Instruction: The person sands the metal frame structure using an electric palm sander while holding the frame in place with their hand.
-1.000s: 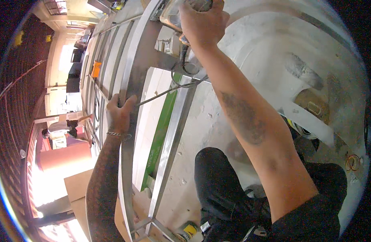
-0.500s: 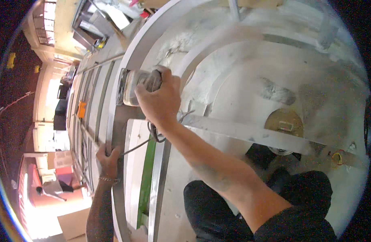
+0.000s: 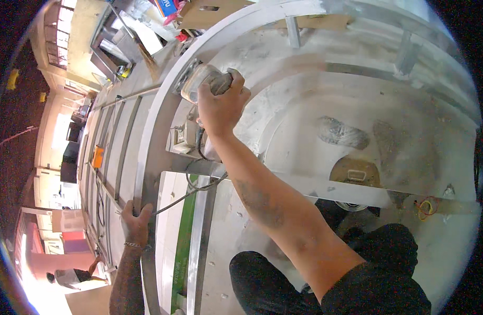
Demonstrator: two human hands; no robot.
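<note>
My right hand (image 3: pixel 223 107) is closed around the dusty body of an electric sander (image 3: pixel 200 86). The sander's pad faces the inner side of a curved grey metal frame (image 3: pixel 156 126), at the upper left of the bend. A dark power cord (image 3: pixel 181 198) runs from the sander in a loop down toward my left hand (image 3: pixel 136 223). That hand grips the straight part of the frame nearer to me, thumb on the inner side and fingers partly hidden. The cord passes close to its thumb; whether it is held too, I cannot make out.
Within the frame lie a white power socket block (image 3: pixel 186 135), a green-striped white strip (image 3: pixel 184 247) and a round tan disc with a handle (image 3: pixel 357 172). A metal crossbar (image 3: pixel 304 185) spans near my knees. Slatted metal framework (image 3: pixel 118 142) stands left; another person (image 3: pixel 76 275) bends at far left.
My right hand has moved the sander farther away along the frame's curve, uncovering the socket block. My left hand keeps its grip, and the whole view has shifted slightly.
</note>
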